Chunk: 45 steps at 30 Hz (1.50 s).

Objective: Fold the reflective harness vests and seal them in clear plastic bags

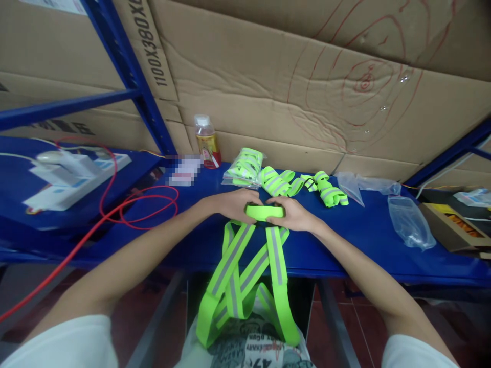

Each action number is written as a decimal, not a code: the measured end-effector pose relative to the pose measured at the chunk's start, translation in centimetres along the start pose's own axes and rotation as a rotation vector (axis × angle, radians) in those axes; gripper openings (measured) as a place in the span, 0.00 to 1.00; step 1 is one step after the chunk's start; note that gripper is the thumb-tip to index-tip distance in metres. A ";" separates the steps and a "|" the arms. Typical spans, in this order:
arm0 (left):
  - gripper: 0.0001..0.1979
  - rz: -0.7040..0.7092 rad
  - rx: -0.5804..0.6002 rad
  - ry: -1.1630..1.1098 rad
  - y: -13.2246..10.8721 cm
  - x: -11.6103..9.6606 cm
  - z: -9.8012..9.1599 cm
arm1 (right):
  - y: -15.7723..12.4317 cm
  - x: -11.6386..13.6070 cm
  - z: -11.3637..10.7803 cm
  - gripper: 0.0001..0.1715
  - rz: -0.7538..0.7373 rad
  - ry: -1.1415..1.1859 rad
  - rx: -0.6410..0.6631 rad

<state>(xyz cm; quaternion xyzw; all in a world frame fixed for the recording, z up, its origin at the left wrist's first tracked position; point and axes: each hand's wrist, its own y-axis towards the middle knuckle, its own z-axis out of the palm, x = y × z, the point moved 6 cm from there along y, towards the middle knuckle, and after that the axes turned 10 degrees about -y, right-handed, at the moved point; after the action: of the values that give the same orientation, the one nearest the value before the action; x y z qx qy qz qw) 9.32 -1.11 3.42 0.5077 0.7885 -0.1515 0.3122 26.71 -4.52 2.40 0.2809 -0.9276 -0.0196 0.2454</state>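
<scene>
Both hands hold a folded part of a neon green strap harness with grey reflective stripes, near the front of the blue table. My left hand grips the left end of the folded band, and my right hand grips its right end. Loose straps hang from there over the table edge and down onto my lap. Just behind the hands lie a clear bag of green straps, a loose green strap bundle and another rolled one.
A bottle stands by the cardboard wall. Red cable and a white power strip lie left. Clear plastic bags and an open cardboard box are right. Blue shelf posts rise behind.
</scene>
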 end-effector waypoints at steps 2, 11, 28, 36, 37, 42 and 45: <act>0.19 -0.007 -0.011 0.014 -0.1 0.0 0.1 | 0.1 0.2 0.2 0.17 -0.040 -0.040 0.012; 0.19 0.043 -0.164 0.274 0.3 -0.4 1.3 | -0.1 0.6 0.1 0.18 -0.096 -0.122 0.014; 0.35 0.227 -0.381 0.361 -0.1 -1.5 0.6 | 0.0 -0.7 -0.8 0.20 -0.020 -0.167 -0.186; 0.17 0.127 -0.304 0.081 0.1 1.1 -1.4 | -0.3 0.3 -0.7 0.12 -0.114 -0.490 -0.257; 0.15 0.163 -0.314 0.168 0.0 0.8 -1.5 | -0.2 0.3 -0.6 0.12 -0.119 -0.512 -0.255; 0.18 0.038 -0.383 0.551 -0.8 -0.1 -1.3 | 0.1 0.2 -0.4 0.15 -0.119 -0.565 -0.261; 0.21 -0.094 -0.362 0.516 -0.8 0.6 -1.0 | 0.1 0.0 -0.5 0.18 -0.102 -0.564 -0.260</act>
<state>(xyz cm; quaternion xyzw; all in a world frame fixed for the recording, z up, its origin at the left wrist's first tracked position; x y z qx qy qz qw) 8.09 -0.49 3.70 0.4285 0.8785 0.1109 0.1798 26.88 -4.33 2.83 0.2769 -0.9335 -0.2274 0.0109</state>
